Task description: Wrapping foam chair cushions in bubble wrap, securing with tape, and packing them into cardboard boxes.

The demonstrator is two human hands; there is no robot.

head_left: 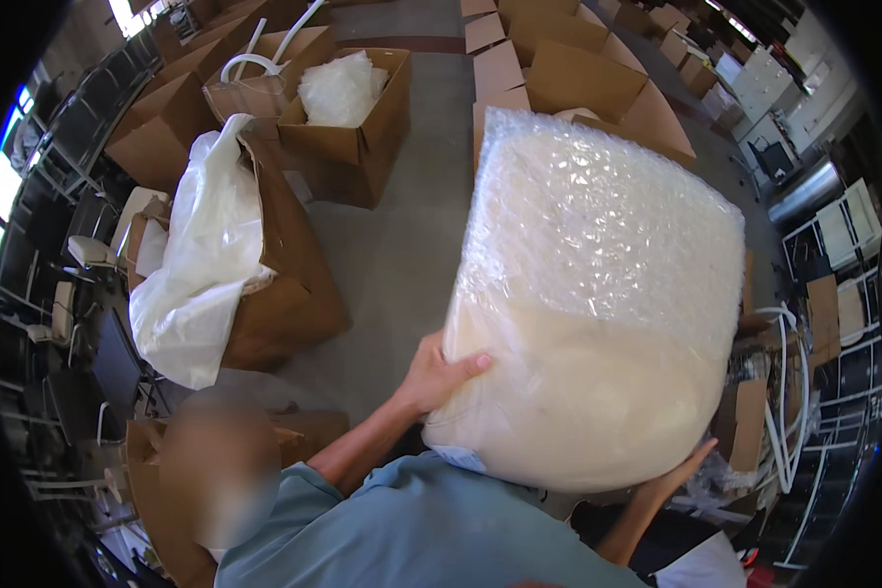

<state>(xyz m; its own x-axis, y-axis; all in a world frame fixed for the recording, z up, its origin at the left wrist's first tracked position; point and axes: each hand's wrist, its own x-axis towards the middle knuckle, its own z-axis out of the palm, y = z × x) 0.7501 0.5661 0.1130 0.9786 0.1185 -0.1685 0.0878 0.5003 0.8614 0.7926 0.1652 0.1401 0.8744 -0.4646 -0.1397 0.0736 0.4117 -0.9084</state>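
Observation:
A thick, rounded cream cushion (578,402) is held up in front of me, tilted. Clear bubble wrap (608,225) covers its upper part, and its lower part looks glossy, as if under thin clear film. My left hand (443,377) grips the left edge, thumb on the front face and fingers tucked behind, mostly hidden. At the lower right edge, my right hand (678,475) supports the cushion from below; its fingers are partly hidden. A small pale label (459,457) shows at the lower left corner.
Left of the cushion stands a cardboard box (289,304) draped with white plastic sheeting (201,265). Behind it, another box (377,162) holds bubble wrap. Large open cartons (578,83) line the far side. White metal frames (784,412) stand right; several chairs (93,250) fill the left.

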